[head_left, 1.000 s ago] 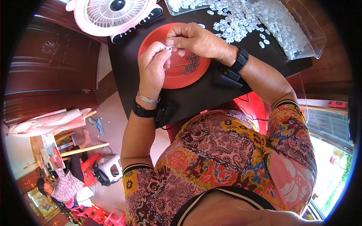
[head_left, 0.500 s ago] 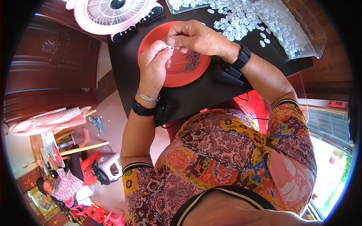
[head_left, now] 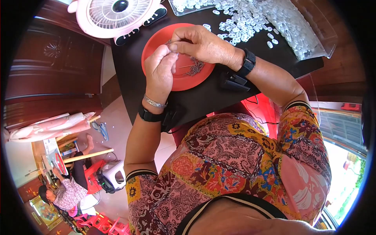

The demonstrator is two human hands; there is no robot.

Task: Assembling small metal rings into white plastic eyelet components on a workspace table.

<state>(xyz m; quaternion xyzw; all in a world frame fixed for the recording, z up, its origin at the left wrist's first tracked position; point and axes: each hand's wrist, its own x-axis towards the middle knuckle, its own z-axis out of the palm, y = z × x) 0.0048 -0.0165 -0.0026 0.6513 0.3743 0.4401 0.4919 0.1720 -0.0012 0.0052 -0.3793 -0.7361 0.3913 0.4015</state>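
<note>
Over a round red plate (head_left: 184, 83), my left hand (head_left: 159, 70) and my right hand (head_left: 203, 45) meet with their fingertips touching. Thumb and index finger of the left hand are pinched on a small white plastic piece, which the fingers now hide almost wholly. The right hand is closed in a pinch against it; what it holds, if anything, is too small and covered to name. In the plate, under the hands, lie many small grey screw-like pieces (head_left: 194, 69) and a thin stick (head_left: 187, 66).
Loose white oval pieces (head_left: 237, 29) spread over the black table (head_left: 129, 70), with more heaped in a clear container (head_left: 301, 39) at right. A pink fan (head_left: 117, 13) stands far left. Black devices lie by my wrists. Lower left, a person (head_left: 70, 192) sits near a white stool (head_left: 113, 176).
The fingers have closed over the white piece, which showed between them before. My right hand has shifted slightly left and down, and the view has moved a little.
</note>
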